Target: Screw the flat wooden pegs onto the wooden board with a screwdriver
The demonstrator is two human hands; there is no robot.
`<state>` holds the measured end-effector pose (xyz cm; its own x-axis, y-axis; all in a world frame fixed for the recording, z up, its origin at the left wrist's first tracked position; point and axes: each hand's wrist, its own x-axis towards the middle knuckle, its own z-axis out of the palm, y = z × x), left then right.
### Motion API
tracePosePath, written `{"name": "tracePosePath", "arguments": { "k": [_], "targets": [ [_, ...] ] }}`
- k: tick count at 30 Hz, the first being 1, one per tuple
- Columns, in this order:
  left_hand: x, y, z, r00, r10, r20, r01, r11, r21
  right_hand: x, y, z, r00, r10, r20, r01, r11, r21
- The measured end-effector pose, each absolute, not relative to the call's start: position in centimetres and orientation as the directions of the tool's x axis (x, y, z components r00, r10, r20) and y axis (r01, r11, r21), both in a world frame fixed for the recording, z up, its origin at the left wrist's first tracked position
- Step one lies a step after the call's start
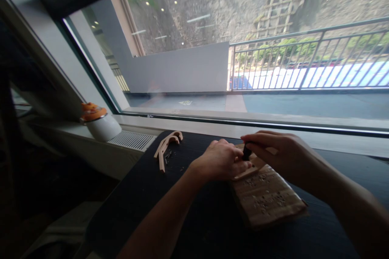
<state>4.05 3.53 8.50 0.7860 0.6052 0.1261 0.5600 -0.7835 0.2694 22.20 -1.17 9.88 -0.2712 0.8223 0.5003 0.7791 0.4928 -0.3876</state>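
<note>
My right hand (278, 147) pinches a small tool with a black handle (246, 152), held upright over a pale wooden piece (258, 166). My left hand (220, 160) grips the left side of this wooden piece, its fingertips close around the foot of the tool. The tool's tip is hidden by my fingers. Beneath lies a thick wooden block (269, 200) with a shiny, film-like wrapping, strewn with small dark bits. Left of my hands, two curved wooden pieces (164, 147) rest on the table beside several small dark slender parts (167, 156).
The dark table (130, 198) has a rounded left corner and meets the window sill (194, 127). On the ledge at left stands a white pot-like object (105, 127) with an orange top, near a vent grille (133, 140). A railing shows outside the window.
</note>
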Motion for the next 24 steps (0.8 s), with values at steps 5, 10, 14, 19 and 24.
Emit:
{"name": "tracePosePath", "arguments": {
  "k": [5,10,14,19,24],
  "targets": [
    [4.2,3.4,8.8,0.787,0.608,0.108,0.557,-0.774,0.301,21.8,-1.1,9.8,-0.220,0.829,0.515,0.811,0.448,-0.376],
    [4.4,3.3,8.8,0.784,0.604,0.141,0.556,-0.785,0.274,20.6,-0.9,9.2,-0.136,0.798,0.587,0.845,0.403,-0.351],
    [4.4,3.3,8.8,0.784,0.604,0.147,0.561,-0.789,0.250,20.5,-1.0,9.2,-0.146,0.816,0.559,0.829,0.409,-0.381],
    [4.3,3.2,8.7,0.789,0.601,0.132,0.558,-0.789,0.256,22.1,-1.5,9.8,-0.285,0.842,0.459,0.719,0.504,-0.479],
    [4.2,3.4,8.2,0.783,0.604,0.150,0.559,-0.788,0.258,22.4,-1.2,10.0,-0.287,0.847,0.447,0.719,0.498,-0.484]
  ]
}}
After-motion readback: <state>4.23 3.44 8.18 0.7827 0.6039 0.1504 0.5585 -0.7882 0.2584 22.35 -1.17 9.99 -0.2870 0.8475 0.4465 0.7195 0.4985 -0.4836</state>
